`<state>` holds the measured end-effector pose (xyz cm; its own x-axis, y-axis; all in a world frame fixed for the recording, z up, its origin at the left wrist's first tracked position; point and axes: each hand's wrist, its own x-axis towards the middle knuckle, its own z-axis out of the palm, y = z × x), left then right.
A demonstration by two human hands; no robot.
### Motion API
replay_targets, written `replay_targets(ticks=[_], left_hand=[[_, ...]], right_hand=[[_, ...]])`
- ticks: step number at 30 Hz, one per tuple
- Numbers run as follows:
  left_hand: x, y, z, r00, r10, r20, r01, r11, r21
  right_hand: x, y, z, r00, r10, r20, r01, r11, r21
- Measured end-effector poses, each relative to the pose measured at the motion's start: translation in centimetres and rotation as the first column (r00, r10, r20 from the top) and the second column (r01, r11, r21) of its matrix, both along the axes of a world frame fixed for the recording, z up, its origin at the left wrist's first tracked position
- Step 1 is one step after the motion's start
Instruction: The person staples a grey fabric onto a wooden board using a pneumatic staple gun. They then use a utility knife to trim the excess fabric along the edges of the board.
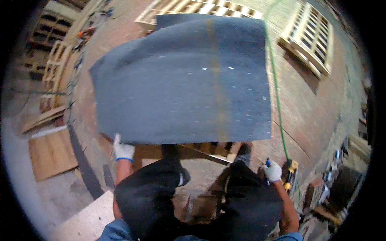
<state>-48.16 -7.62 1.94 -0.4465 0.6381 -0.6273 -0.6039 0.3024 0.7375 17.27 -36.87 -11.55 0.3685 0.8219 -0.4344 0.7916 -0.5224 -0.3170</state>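
The left hand (pixel 122 150), in a white glove with a blue cuff, grips the near edge of a large dark grey sheet (pixel 185 80) at its lower-left corner, fingers curled up onto it. The right hand (pixel 273 170), gloved the same way, hangs low at about four o'clock, closed around a yellow-and-black power tool (pixel 290 173) — a nailer or stapler by its shape — fed by a green hose (pixel 275 88) that runs away toward one o'clock.

The sheet fills the middle of the view, from ten o'clock across to two, lying over a wooden frame (pixel 209 152) whose slats show under its near edge. It looks like felt or thick matting: soft, limp, fairly light, and it bows rather than lying flat. It will likely sag if lifted by one corner, so the edge or corners are the best hold, with both hands spread wide.

The left forearm rises straight from the lower edge; the right arm is bent outward at the elbow. Dark trousers (pixel 152 193) show between them. Pale wooden pallets (pixel 311 38) lie on the brick floor (pixel 313 108) at twelve and two o'clock, with loose boards (pixel 52 152) at nine.
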Motion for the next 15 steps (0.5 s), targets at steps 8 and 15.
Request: replay_targets(ticks=[8,15], left_hand=[[6.7,-7.1,1.2,0.953,-0.219,0.211,0.213,0.976,0.049],[8.1,-13.0,0.8,0.475,-0.466,0.747,0.602,0.791,0.111]], right_hand=[[3.5,7.3,13.2,0.318,-0.505,-0.802,0.709,0.689,-0.153],[1.8,20.2,27.6,0.038,-0.208,-0.977,0.633,0.762,-0.138]])
